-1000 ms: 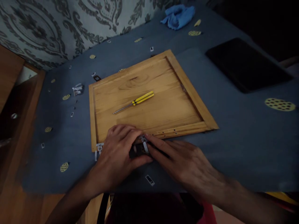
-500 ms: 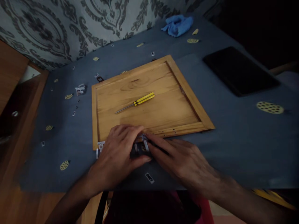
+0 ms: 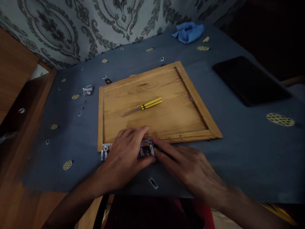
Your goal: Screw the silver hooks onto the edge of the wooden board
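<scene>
A framed wooden door panel [image 3: 154, 121] lies flat, its near edge toward me. Metal hinges sit along that edge; one hinge [image 3: 106, 149] shows at the left corner. My left hand [image 3: 127, 149] arches over the edge, fingers on the panel, thumb against the arm of another hinge [image 3: 151, 148]. From the other side, my right hand [image 3: 188, 163] pinches at this same hinge with its fingertips. Part of the hinge row is hidden under my left hand. On the panel rests a screwdriver [image 3: 152, 103] with a yellow handle, its tip pointing left.
Loose hinge hardware [image 3: 88, 90] and small screws [image 3: 83, 107] lie left of the panel on the blue patterned cloth [image 3: 238, 165]. At the right is a dark tablet-like slab [image 3: 252, 81]. A crumpled blue cloth [image 3: 188, 32] sits at the back by the wall.
The view has shifted slightly, so everything appears a little further right. Both hands stay at the hinge, with only a slight change in the fingers; the screwdriver lies as before.
</scene>
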The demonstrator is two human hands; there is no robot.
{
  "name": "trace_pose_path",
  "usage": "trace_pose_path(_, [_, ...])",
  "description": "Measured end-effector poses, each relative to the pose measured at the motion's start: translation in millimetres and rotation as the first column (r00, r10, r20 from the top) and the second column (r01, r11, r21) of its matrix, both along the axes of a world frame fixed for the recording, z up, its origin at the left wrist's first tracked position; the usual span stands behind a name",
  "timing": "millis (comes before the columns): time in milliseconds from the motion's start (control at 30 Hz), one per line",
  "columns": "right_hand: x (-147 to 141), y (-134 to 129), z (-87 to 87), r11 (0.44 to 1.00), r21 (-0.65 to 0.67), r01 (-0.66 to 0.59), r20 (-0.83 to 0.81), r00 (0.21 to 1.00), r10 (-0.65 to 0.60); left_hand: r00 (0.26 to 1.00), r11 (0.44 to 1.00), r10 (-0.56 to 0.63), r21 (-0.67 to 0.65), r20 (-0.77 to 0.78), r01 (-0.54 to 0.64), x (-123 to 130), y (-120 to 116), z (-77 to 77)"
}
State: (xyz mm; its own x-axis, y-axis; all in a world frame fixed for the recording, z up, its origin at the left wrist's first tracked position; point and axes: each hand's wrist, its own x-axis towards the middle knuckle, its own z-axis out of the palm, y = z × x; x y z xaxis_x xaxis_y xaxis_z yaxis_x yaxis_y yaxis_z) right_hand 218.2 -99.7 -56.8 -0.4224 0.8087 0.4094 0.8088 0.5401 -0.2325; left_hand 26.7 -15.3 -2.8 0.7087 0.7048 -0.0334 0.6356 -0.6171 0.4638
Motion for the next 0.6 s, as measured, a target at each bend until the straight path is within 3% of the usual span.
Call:
trace_pose_path(367, [-0.1, 1.3, 3.8, 1.0, 0.002, -0.014, -0.017, 1.0, 0.014, 0.999, 0.999, 0.031, 0.016, 0.029, -0.032, -0.4, -1.3, -2.0])
trace_pose_path(600, [-1.5, 1.2, 1.1, 0.997, 0.063, 0.034, -0.147, 0.989, -0.025, 0.999, 0.998, 0.042, 0.044, 0.016, -0.043, -1.1, -0.6, -3.5])
